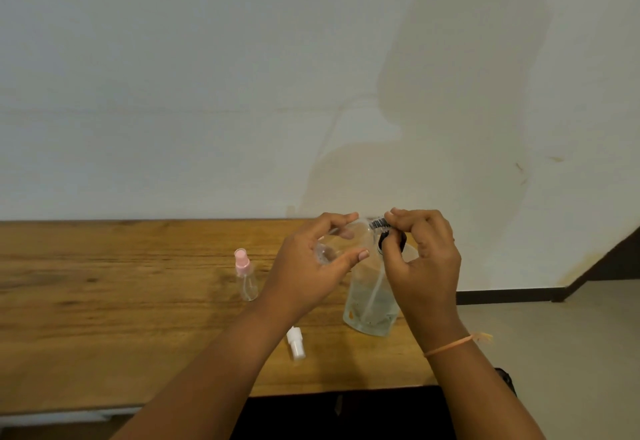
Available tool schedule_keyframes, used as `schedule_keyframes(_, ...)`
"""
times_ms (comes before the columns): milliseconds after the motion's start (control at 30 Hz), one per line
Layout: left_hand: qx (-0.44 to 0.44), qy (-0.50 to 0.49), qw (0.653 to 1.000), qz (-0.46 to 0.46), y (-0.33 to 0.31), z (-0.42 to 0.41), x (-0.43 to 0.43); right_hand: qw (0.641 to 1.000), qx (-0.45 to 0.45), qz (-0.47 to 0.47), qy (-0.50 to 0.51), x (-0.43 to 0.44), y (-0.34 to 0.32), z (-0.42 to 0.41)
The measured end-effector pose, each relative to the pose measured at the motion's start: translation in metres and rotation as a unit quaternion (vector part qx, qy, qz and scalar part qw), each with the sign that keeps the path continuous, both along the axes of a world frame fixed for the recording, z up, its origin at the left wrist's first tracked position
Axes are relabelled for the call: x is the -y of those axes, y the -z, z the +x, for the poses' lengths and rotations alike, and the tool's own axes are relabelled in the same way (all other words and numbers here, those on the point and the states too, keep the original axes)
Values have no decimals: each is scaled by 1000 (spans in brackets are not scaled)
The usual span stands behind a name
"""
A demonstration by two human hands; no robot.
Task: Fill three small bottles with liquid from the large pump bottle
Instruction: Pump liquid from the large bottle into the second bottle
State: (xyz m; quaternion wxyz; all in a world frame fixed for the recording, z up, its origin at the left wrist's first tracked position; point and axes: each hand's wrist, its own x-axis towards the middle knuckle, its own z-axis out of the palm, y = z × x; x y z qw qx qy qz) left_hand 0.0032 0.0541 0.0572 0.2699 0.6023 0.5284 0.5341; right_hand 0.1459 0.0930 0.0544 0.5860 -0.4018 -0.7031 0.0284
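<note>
Both hands are raised over the right part of the wooden worktop (104, 318). Left hand (311, 266) grips a small clear bottle (327, 252), tilted toward the black pump head (379, 223). Right hand (422, 259) curls its fingers around this pump head, on top of the large pump bottle (370, 301) standing below. A pink-capped spray bottle (246, 276) stands left of the hands; a white spray cap (296, 344) lies nearer.

Wooden table (104, 301): pink-capped bottle (246, 276), white spray cap (296, 344), large pump bottle (367, 304)
</note>
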Motion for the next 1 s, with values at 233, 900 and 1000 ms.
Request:
schedule_keyframes(233,-10,-3,1000,-5,3,-1,-1,1000,-10,-19,5,2,-1,-4)
schedule_keyframes(900,-20,-16,999,33,0,-1,-1,999,9,7,32,3,-11,-3)
schedule_keyframes(1000,-20,-15,999,24,3,-2,-3,999,7,1,32,3,-9,-8)
